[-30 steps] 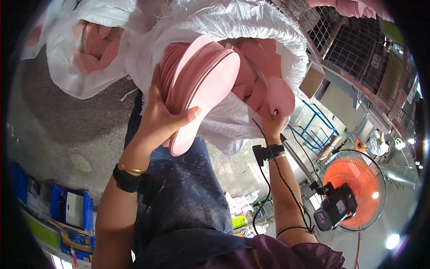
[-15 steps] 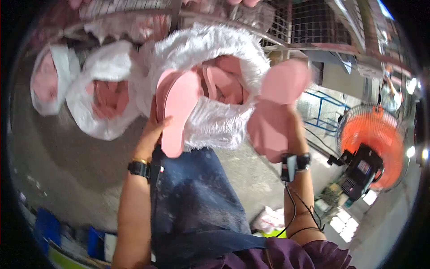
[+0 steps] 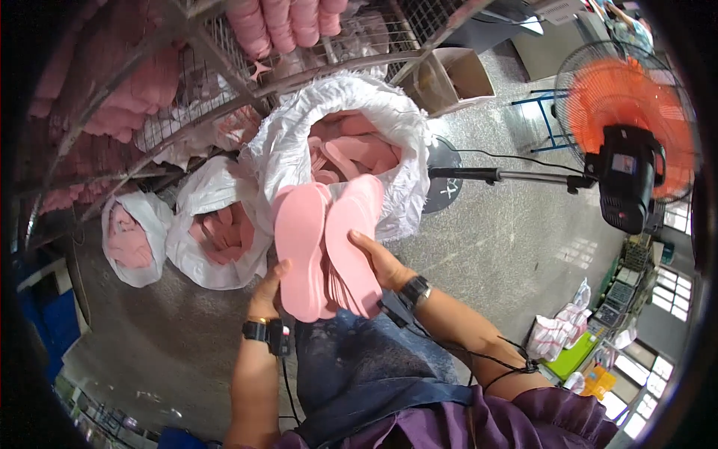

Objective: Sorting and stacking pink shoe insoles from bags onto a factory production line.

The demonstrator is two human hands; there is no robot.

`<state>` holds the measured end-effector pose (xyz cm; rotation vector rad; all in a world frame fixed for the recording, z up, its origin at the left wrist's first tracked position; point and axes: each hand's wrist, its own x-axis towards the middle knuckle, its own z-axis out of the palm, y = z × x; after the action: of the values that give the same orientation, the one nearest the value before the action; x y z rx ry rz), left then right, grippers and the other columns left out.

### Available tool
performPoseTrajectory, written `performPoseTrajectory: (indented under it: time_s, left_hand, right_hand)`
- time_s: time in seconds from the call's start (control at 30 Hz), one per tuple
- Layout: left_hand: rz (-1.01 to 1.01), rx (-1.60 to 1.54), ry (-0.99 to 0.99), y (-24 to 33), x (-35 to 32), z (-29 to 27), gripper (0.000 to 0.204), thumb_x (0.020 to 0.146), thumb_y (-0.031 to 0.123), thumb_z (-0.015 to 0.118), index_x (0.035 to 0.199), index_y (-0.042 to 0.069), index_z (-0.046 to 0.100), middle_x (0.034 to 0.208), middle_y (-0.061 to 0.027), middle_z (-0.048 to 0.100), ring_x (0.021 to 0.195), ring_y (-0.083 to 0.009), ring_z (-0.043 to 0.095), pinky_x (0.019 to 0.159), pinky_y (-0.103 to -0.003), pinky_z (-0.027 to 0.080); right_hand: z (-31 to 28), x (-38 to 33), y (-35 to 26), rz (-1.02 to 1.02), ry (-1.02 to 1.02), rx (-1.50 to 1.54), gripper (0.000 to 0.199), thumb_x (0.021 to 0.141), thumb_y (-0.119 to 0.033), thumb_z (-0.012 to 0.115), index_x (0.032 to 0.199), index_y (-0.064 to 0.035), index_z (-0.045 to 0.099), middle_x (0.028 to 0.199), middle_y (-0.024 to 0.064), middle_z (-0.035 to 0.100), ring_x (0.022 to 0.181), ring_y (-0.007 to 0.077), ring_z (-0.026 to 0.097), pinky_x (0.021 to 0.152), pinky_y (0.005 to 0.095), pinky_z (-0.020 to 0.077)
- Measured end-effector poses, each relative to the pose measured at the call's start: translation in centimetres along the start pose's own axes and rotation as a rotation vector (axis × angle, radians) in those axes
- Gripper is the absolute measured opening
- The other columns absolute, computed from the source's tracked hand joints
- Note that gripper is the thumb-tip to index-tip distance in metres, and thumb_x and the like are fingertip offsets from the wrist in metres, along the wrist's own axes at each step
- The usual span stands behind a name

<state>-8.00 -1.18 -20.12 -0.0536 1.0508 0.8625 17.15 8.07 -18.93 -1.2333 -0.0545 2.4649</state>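
Observation:
Two stacks of pink shoe insoles are side by side in front of me, above my lap. My left hand [image 3: 268,290] grips the left stack [image 3: 301,251] along its outer edge, thumb showing at the side. Around the right stack [image 3: 357,247] my right hand [image 3: 380,262] is closed, its thumb lying on the top insole. The two stacks touch or nearly touch, with their soles facing up. Just beyond them stands a large white woven sack [image 3: 407,123], open at the top, with loose pink insoles [image 3: 359,150] inside. My fingers beneath the stacks are hidden.
Two smaller white sacks [image 3: 179,247] of pink pieces stand on the left. A metal rack [image 3: 217,52] behind holds pink bundles [image 3: 288,26]. An orange fan [image 3: 628,112] on a stand is at the right, its base near the big sack. A cardboard box [image 3: 449,78] sits behind.
My hands have come together, bringing the two insole stacks side by side; the right one moved in from the right. My view has turned, showing more of the rack and the fan's stand.

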Motion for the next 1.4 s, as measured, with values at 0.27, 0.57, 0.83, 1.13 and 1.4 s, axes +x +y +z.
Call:
performPoseTrajectory:
  time_s: [0.27, 0.57, 0.83, 1.13, 1.4]
  left_hand:
    - [0.057, 0.22, -0.331, -9.7, -3.3, 18.0, 0.082, 0.088, 0.039, 0.072, 0.152, 0.004, 0.033, 0.14, -0.0091, 0.051, 0.128, -0.0191, 0.05, 0.109, -0.036, 0.041]
    - [0.064, 0.477, -0.701, -34.1, -5.1, 48.6, 0.093, 0.089, 0.044, 0.072, 0.156, 0.006, 0.021, 0.152, -0.0122, 0.038, 0.137, -0.0231, 0.04, 0.114, -0.037, 0.036]
    - [0.151, 0.732, -1.052, -45.8, 1.1, 71.4, 0.102, 0.089, 0.045, 0.072, 0.159, 0.008, 0.008, 0.155, -0.0125, 0.03, 0.142, -0.0262, 0.031, 0.119, -0.041, 0.028]
    - [-0.389, 0.515, -1.312, -51.3, 10.8, 98.2, 0.087, 0.092, 0.035, 0.068, 0.156, 0.004, 0.019, 0.15, -0.0128, 0.04, 0.136, -0.0233, 0.044, 0.112, -0.04, 0.039]
    - [-0.084, 0.647, -1.691, -52.9, 17.3, 123.4, 0.106, 0.087, 0.046, 0.073, 0.161, 0.011, 0.006, 0.159, -0.0148, 0.025, 0.146, -0.025, 0.025, 0.12, -0.038, 0.023]
  right_hand:
    - [-7.0, -21.2, 0.7, -0.403, 0.099, 0.345, 0.056, 0.098, -0.042, 0.061, 0.134, 0.0, 0.053, 0.12, 0.0159, 0.066, 0.106, 0.0286, 0.067, 0.099, 0.0424, 0.053]
    - [-29.6, -48.6, 2.8, -0.984, 0.115, 0.518, 0.072, 0.095, -0.055, 0.058, 0.143, -0.0033, 0.044, 0.133, 0.0137, 0.058, 0.125, 0.0284, 0.054, 0.11, 0.0436, 0.0429]
    - [-43.6, -63.3, -4.8, -1.254, 0.07, 0.546, 0.073, 0.097, -0.057, 0.052, 0.145, -0.0033, 0.04, 0.138, 0.0157, 0.054, 0.128, 0.031, 0.051, 0.11, 0.0463, 0.0417]
    - [-56.0, -74.7, -21.4, -1.464, 0.446, 0.462, 0.067, 0.095, -0.051, 0.061, 0.141, -0.0037, 0.046, 0.122, 0.0098, 0.064, 0.108, 0.0278, 0.063, 0.099, 0.043, 0.0518]
    - [-57.5, -83.9, -39.4, -1.761, 0.436, 0.349, 0.077, 0.094, -0.059, 0.057, 0.147, -0.0058, 0.038, 0.137, 0.014, 0.054, 0.123, 0.0318, 0.054, 0.107, 0.0457, 0.0456]
